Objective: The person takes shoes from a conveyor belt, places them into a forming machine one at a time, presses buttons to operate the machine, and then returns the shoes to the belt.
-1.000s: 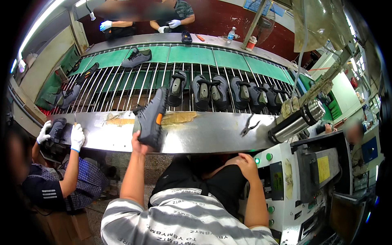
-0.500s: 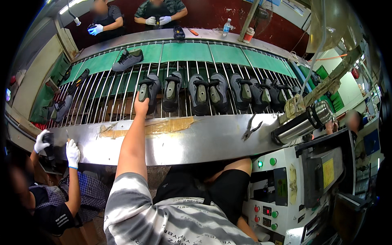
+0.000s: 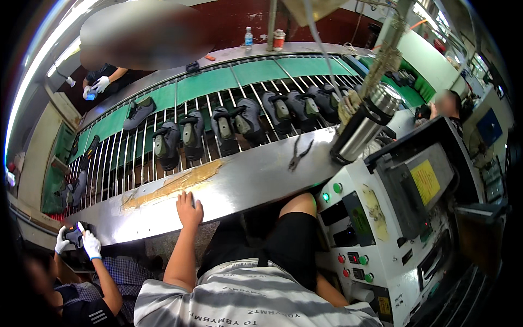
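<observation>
Shoes [image 3: 229,128] are lined up in a row across the slatted conveyor [image 3: 136,174], soles and uppers dark, each resting on the metal bars just beyond the steel ledge [image 3: 256,180]. The leftmost one in that row [image 3: 166,146] is judged to be the shoe that was gripped in the left hand a second ago and carried out over the bars half a second ago — it is now left standing there, apart from any hand. The left hand [image 3: 188,210] has since been drawn back to the near edge of the ledge, where it is laid flat, palm down, empty, with the fingers loosely extended and close together beside a yellowish glue smear [image 3: 174,185]. The right hand is not seen; only the right forearm is glimpsed low beside the striped shirt [image 3: 245,297], so the state of its fingers cannot be told. From this the placing step is read as finished, with the hand freed. Pliers [image 3: 298,155] lie on the ledge to the right, near a steel flask [image 3: 365,122] and the control machine [image 3: 381,218] with its green lamp. At lower left, gloved hands [image 3: 81,242] of a co-worker are closed round a dark object — a separate job.
</observation>
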`<state>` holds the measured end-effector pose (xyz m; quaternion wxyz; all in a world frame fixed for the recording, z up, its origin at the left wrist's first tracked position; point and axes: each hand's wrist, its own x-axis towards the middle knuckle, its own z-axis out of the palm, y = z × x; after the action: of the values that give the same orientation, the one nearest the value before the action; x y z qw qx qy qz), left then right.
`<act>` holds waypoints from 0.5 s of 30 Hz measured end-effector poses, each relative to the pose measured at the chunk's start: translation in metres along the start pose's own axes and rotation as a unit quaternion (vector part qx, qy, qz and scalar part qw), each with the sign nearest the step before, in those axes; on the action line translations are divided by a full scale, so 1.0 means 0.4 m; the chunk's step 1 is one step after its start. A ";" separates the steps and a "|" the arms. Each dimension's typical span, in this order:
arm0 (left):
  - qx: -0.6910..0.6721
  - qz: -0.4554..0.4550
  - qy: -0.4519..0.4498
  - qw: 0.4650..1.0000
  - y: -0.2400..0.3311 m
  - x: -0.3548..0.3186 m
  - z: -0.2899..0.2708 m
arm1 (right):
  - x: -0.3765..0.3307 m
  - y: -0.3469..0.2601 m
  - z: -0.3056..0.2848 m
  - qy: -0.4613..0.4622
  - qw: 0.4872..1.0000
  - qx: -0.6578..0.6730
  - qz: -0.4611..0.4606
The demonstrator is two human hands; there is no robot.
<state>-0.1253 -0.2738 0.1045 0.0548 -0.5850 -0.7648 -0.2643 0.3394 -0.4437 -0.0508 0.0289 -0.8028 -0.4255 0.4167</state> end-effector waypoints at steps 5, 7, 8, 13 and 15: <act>-0.023 -0.020 -0.006 1.000 0.041 0.032 -0.029 | -0.006 0.096 -0.115 0.019 0.989 -0.111 -0.099; -0.024 -0.005 0.008 1.000 0.009 0.026 -0.024 | -0.096 0.048 -0.251 0.050 0.985 -0.043 -0.160; -0.024 -0.006 0.011 1.000 0.001 0.022 -0.024 | -0.186 -0.026 -0.362 0.072 0.977 0.053 -0.194; -0.015 -0.003 0.004 1.000 0.021 0.031 -0.020 | -0.456 -0.062 -0.727 0.411 0.829 0.124 -0.359; -0.008 0.001 0.013 1.000 0.010 0.028 -0.008 | -0.480 0.012 -0.801 0.475 0.839 0.051 -0.260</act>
<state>-0.1259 -0.2648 0.1128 0.0602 -0.5824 -0.7615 -0.2779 0.5090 -0.4840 0.2795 0.3757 -0.7593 -0.5310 -0.0181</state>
